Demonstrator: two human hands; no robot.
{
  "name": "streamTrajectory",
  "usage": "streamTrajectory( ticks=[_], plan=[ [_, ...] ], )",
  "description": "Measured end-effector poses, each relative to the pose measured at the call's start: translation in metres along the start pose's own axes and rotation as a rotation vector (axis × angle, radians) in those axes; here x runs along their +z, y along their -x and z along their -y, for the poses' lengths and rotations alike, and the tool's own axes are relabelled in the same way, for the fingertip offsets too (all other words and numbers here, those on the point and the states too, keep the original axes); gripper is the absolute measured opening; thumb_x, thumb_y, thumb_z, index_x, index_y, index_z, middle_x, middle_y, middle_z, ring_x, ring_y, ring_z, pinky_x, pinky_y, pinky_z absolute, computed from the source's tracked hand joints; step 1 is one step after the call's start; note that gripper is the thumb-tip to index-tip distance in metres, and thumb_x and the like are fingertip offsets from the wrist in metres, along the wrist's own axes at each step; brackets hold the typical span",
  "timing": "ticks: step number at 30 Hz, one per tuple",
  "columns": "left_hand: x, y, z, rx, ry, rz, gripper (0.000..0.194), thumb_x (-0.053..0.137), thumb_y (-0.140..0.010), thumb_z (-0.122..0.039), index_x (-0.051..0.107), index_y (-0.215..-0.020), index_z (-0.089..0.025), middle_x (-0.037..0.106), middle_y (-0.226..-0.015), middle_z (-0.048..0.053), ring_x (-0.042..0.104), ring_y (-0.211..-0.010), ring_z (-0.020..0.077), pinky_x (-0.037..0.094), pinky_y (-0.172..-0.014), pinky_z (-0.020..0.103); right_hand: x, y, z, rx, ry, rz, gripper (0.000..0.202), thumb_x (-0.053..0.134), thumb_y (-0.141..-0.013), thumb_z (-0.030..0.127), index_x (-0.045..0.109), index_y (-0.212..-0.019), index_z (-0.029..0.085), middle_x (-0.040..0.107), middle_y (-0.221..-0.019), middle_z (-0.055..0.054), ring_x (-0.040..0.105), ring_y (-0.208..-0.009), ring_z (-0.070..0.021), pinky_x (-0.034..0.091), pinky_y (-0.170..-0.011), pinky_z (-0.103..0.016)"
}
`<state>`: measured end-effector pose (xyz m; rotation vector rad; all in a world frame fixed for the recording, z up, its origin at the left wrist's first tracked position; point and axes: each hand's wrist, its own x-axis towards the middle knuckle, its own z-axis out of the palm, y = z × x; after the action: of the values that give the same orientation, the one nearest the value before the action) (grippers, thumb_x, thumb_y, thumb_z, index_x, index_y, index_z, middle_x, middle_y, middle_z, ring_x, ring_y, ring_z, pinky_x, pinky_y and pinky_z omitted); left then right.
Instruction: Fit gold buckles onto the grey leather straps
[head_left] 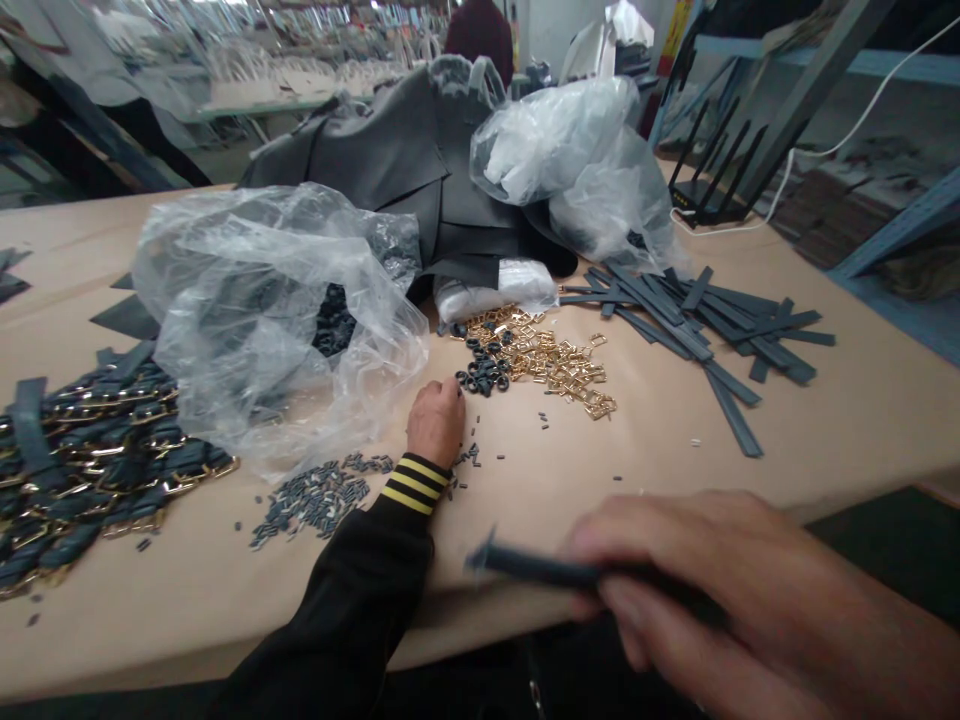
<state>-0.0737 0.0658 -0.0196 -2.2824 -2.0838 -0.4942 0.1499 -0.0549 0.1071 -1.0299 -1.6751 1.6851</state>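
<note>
Head view: chains lie far left, then a heap of small dark pieces, apart, likely so each kind stays easy to pick out. The left hand sits beside the black rings, fingers curled together; whether they grip anything cannot be told. Farther right, over the near edge of the table, is a dark strip, its long axis crosswise, free end pointing left. The right hand pinches it between thumb and fingers, probably keeping that end exposed.
</note>
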Motion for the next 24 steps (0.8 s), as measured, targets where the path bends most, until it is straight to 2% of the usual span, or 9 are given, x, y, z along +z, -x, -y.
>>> streamTrajectory(
  ticks=[2,3,5,8,10,14,19,24],
  plan=[
    [-0.006,0.005,-0.002,-0.023,0.184,0.014,0.01,0.045,-0.076,-0.02,0.054,-0.076,-0.016,0.054,-0.072,0.006,0.052,-0.071,0.0189,0.041,-0.067,0.031,-0.003,-0.016,-0.013,0.032,0.16,-0.02,0.011,0.048,-0.081,0.019,0.057,-0.085,0.024,0.061,-0.072,-0.002,0.053,-0.06,-0.0151,0.043,-0.057,-0.027],
    [-0.009,0.009,-0.005,-0.06,0.336,0.04,0.008,0.047,-0.075,-0.021,0.053,-0.074,-0.016,0.054,-0.068,0.004,0.052,-0.066,0.0167,0.041,-0.064,0.029,-0.004,-0.024,-0.024,0.062,0.195,-0.04,0.011,0.044,-0.082,0.018,0.054,-0.084,0.021,0.061,-0.072,-0.001,0.051,-0.054,-0.0119,0.041,-0.053,-0.025],
    [-0.017,0.023,-0.013,-0.183,0.754,0.148,0.009,0.052,-0.073,-0.025,0.052,-0.074,-0.016,0.053,-0.062,0.0,0.052,-0.057,0.0125,0.042,-0.057,0.026,-0.005,-0.04,-0.049,0.065,0.255,-0.115,0.009,0.041,-0.083,0.018,0.05,-0.083,0.018,0.059,-0.07,0.0,0.049,-0.056,-0.0099,0.039,-0.055,-0.023],
    [-0.025,0.051,-0.029,-0.388,1.394,0.342,0.018,0.061,-0.07,-0.026,0.051,-0.08,-0.015,0.057,-0.066,-0.001,0.055,-0.057,0.0093,0.045,-0.058,0.022,-0.003,-0.053,-0.078,0.051,0.207,-0.179,0.014,0.04,-0.086,0.026,0.048,-0.081,0.016,0.049,-0.056,0.003,0.045,-0.052,-0.0085,0.035,-0.052,-0.021],
    [-0.027,0.067,-0.039,-0.479,1.615,0.388,0.022,0.066,-0.066,-0.022,0.052,-0.081,-0.014,0.059,-0.069,-0.001,0.058,-0.06,0.0082,0.046,-0.062,0.021,-0.001,-0.055,-0.087,0.065,0.128,-0.169,0.019,0.039,-0.087,0.031,0.048,-0.081,0.016,0.044,-0.052,0.005,0.04,-0.047,-0.0074,0.032,-0.047,-0.02],
    [-0.025,0.083,-0.05,-0.524,1.722,0.399,0.023,0.069,-0.064,-0.018,0.054,-0.081,-0.013,0.061,-0.069,-0.001,0.059,-0.059,0.0074,0.047,-0.061,0.019,0.004,-0.051,-0.09,0.108,0.055,-0.177,0.022,0.04,-0.086,0.035,0.048,-0.079,0.016,0.043,-0.048,0.006,0.036,-0.042,-0.0062,0.028,-0.043,-0.019],
    [-0.026,0.086,-0.056,-0.479,1.595,0.317,0.019,0.067,-0.067,-0.022,0.054,-0.079,-0.013,0.061,-0.06,-0.001,0.059,-0.054,0.009,0.049,-0.058,0.02,0.002,-0.046,-0.085,0.16,0.023,-0.116,0.022,0.04,-0.086,0.034,0.048,-0.076,0.016,0.043,-0.044,0.007,0.031,-0.036,-0.0049,0.026,-0.04,-0.018],
    [-0.025,0.091,-0.06,-0.492,1.582,0.271,0.017,0.064,-0.07,-0.025,0.057,-0.079,-0.013,0.062,-0.064,0.0,0.06,-0.058,0.0104,0.051,-0.063,0.024,0.0,-0.044,-0.08,0.156,0.124,-0.095,0.021,0.041,-0.085,0.029,0.049,-0.071,0.016,0.044,-0.043,0.006,0.036,-0.039,-0.0062,0.03,-0.043,-0.018]
  ],
)
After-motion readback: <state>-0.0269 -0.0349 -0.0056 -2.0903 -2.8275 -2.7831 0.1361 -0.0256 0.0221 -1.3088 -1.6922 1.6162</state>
